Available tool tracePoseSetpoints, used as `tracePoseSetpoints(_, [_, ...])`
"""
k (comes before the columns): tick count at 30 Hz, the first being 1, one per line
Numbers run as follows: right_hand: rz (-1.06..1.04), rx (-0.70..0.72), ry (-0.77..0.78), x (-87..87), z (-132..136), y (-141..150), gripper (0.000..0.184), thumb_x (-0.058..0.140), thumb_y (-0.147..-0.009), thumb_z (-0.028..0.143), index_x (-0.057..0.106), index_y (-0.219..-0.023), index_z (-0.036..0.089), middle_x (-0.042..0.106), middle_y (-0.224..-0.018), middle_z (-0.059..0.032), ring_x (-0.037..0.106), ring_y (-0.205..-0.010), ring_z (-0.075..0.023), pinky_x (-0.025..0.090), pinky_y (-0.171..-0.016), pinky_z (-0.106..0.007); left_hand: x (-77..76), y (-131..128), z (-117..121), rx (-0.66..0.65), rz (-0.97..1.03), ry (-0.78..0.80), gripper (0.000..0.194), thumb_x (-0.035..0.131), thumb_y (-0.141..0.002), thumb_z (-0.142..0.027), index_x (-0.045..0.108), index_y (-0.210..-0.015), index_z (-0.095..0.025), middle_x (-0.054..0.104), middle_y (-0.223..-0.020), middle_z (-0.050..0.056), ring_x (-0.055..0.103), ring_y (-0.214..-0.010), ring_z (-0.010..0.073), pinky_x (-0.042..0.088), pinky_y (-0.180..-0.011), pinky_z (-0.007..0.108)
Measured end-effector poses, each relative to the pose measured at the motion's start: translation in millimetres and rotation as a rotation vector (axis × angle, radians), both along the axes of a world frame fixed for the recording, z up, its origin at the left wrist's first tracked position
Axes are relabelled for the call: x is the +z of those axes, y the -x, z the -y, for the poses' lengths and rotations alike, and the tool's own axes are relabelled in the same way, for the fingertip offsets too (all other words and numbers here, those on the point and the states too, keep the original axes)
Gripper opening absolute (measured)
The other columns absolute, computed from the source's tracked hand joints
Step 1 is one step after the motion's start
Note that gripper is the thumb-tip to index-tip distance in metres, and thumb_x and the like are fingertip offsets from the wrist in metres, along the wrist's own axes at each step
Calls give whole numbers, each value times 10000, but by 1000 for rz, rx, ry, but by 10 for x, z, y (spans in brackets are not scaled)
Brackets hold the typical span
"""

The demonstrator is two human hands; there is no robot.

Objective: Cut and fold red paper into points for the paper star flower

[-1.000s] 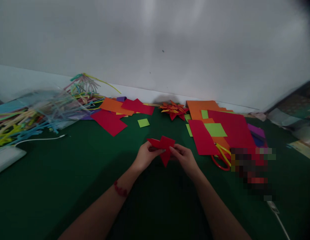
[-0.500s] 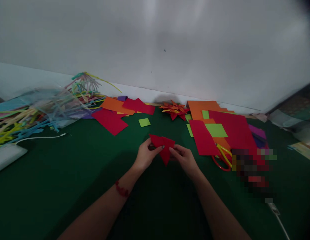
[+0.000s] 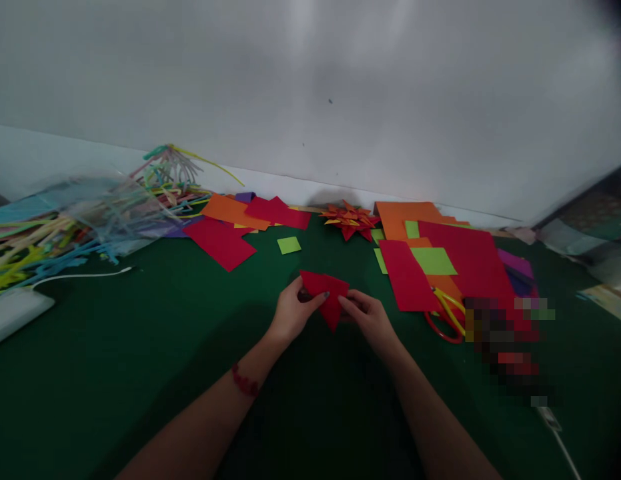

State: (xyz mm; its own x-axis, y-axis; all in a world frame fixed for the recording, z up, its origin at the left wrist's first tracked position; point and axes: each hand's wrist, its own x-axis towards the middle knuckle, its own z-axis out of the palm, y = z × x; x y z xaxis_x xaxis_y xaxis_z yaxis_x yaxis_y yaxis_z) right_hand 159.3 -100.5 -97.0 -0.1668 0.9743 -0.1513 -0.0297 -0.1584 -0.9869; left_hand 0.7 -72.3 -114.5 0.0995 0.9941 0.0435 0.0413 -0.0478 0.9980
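Note:
A folded piece of red paper [image 3: 332,308] is held up between both hands over the green tabletop, its pointed end toward me. My left hand [image 3: 293,309] pinches its left side, thumb lying on the front face. On the right edge, my right hand [image 3: 366,313] grips it between thumb and fingers. The fingers behind the paper are partly hidden. Just beyond lies a small lime-green paper square [image 3: 289,245]. Farther back sits a red and orange folded-paper flower [image 3: 348,220] with many points.
Loose red sheets [image 3: 221,244] and orange paper lie at back left, beside a heap of pipe cleaners [image 3: 90,227] under clear plastic. To the right are stacked coloured papers [image 3: 465,253], scissors [image 3: 445,320] and a blurred-out object with a white cord. A white device [image 3: 20,313] sits far left.
The left flap of the red paper has swung over, so the piece now looks like a broad triangle. Both hands have stayed in nearly the same place.

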Motion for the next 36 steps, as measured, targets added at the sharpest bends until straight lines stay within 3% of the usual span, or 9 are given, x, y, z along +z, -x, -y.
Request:
tracePoseSetpoints(7, [54,-40,-23,-1,14,69,323,660,-678,369,591,-946,203,670,-879,-41,621,-873,-226,492,-769,-352,9,-5,14,33,-101,-11,229,632,-689,-279,569,-869,-153,634,-812,46,583,-728,180,450,-644,288])
tracePoseSetpoints(15, [43,-72,2,-31,0,49,312,673,-665,357,598,-932,215,679,-860,-44,633,-844,-253,515,-748,-390,-39,-51,5,38,58,9,307,666,-660,-266,490,-893,-171,621,-850,40,594,-776,175,461,-689,294])
tracePoseSetpoints(21, [45,-117,48,45,6,33,265,686,-653,318,613,-894,234,683,-855,-32,638,-834,-264,524,-754,-412,-49,-46,8,-54,18,57,296,653,-677,-278,552,-933,-168,637,-895,63,598,-807,194,474,-685,305])
tracePoseSetpoints(28, [71,-156,57,53,-13,30,268,702,-635,295,604,-875,226,690,-830,-38,644,-822,-259,524,-757,-416,-46,-32,34,-102,-17,59,205,602,-725,-272,586,-900,-167,640,-768,37,593,-618,152,485,-541,268])
tracePoseSetpoints(36, [46,-55,14,37,2,-56,340,690,-635,372,586,-908,197,690,-815,-48,651,-782,-239,528,-719,-385,-13,-32,14,-242,249,211,307,652,-683,-327,528,-877,-124,611,-688,31,582,-502,126,494,-480,258])
